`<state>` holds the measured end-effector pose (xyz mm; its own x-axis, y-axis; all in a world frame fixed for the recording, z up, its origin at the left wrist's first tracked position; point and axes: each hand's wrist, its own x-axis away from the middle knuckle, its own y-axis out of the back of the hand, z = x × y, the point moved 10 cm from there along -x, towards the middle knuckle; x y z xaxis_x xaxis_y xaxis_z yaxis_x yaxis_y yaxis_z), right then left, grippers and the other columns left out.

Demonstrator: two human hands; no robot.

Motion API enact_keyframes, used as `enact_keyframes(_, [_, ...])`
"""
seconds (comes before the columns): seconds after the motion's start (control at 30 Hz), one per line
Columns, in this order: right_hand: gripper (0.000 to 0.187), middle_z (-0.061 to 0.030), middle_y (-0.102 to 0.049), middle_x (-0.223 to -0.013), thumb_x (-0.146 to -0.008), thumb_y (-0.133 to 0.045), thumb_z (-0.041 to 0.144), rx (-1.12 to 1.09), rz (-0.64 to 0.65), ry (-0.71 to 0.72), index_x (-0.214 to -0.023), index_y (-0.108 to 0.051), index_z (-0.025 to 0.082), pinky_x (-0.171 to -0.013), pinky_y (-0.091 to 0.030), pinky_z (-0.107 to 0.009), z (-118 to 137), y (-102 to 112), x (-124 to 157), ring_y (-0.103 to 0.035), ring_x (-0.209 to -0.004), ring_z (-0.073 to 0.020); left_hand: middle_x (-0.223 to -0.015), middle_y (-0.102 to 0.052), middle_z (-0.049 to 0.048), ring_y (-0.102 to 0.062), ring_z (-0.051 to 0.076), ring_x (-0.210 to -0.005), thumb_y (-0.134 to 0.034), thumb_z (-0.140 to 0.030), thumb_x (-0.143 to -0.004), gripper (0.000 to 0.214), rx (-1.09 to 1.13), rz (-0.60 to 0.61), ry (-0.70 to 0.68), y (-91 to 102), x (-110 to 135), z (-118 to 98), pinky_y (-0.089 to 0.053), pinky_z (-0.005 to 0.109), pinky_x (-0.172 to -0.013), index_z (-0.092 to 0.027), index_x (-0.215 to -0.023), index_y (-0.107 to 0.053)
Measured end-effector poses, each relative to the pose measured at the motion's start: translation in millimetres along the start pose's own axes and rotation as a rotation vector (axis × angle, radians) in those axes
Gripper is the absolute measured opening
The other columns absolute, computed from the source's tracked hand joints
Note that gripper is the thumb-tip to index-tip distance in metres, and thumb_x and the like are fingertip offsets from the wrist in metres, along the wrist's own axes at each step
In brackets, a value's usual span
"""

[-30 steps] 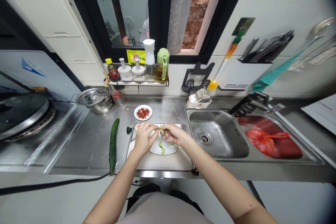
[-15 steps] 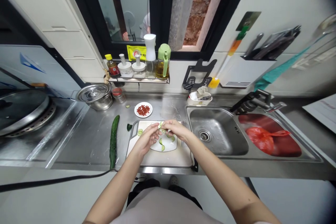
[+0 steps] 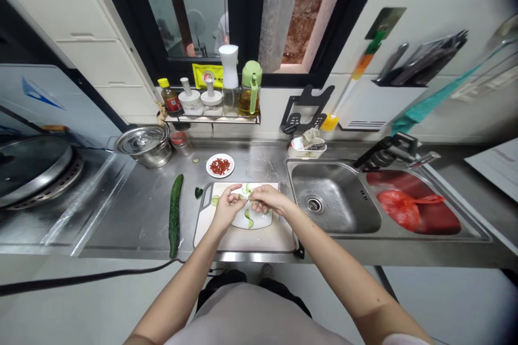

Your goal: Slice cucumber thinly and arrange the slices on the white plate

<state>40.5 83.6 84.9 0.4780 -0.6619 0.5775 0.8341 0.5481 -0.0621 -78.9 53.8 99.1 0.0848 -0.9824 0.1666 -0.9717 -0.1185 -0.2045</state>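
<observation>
My left hand (image 3: 227, 205) and my right hand (image 3: 266, 199) meet over a white cutting board (image 3: 243, 240) on the steel counter. Both pinch pale green cucumber pieces (image 3: 246, 192) held between the fingertips. Under the hands a small white plate (image 3: 259, 220) holds a few cucumber slices (image 3: 247, 217). One more slice (image 3: 214, 200) lies on the board's left side. A whole cucumber (image 3: 175, 213) lies lengthwise on the counter left of the board, with a cut dark green end piece (image 3: 198, 192) near it.
A saucer of chopped red chilli (image 3: 220, 165) sits behind the board. A lidded steel pot (image 3: 144, 144) and a stove are to the left. A double sink (image 3: 335, 202) is to the right, with a red bag (image 3: 400, 207) in its far basin. A condiment rack (image 3: 210, 102) is at the wall.
Both hands stayed together above the plate, shifting slightly toward the back of the board while working the cucumber pieces. A slice now lies on the board's left side. The view tilted a little.
</observation>
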Motion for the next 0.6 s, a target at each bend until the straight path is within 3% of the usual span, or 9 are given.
enact_keyframes(0.27, [0.011,0.0043,-0.058,-0.046,-0.077,-0.063,0.021,0.074,-0.019,0.026,-0.069,-0.06,0.015,-0.036,-0.033,-0.013,-10.4,5.4,-7.9,-0.047,-0.037,-0.0046,-0.067,-0.057,-0.0024,-0.05,0.01,-0.063,-0.069,-0.026,-0.065,0.032,-0.282,-0.043,-0.106,8.1,-3.1,4.6,-0.041,0.023,-0.065,-0.017,-0.096,-0.066])
enact_keyframes(0.43, [0.007,0.0061,-0.055,-0.045,-0.077,-0.06,0.016,0.228,-0.072,0.062,-0.071,-0.062,0.015,-0.041,-0.034,-0.016,-26.2,9.9,-20.5,-0.044,-0.039,-0.0056,-0.069,-0.061,-0.0016,-0.052,0.01,-0.062,-0.067,-0.029,-0.069,0.016,-0.564,-0.076,0.004,20.1,-1.3,35.1,-0.041,0.023,-0.064,-0.019,-0.081,-0.068])
enact_keyframes(0.6, [0.005,0.0031,-0.062,-0.057,-0.074,-0.062,0.011,0.568,-0.188,0.136,-0.071,-0.064,0.014,-0.054,-0.037,-0.017,-38.8,14.2,-32.7,-0.052,-0.053,-0.0073,-0.073,-0.066,-0.0032,-0.06,0.013,-0.071,-0.067,-0.03,-0.072,0.011,-0.859,-0.05,0.147,25.5,1.5,62.4,-0.04,0.025,-0.072,-0.023,-0.08,-0.069])
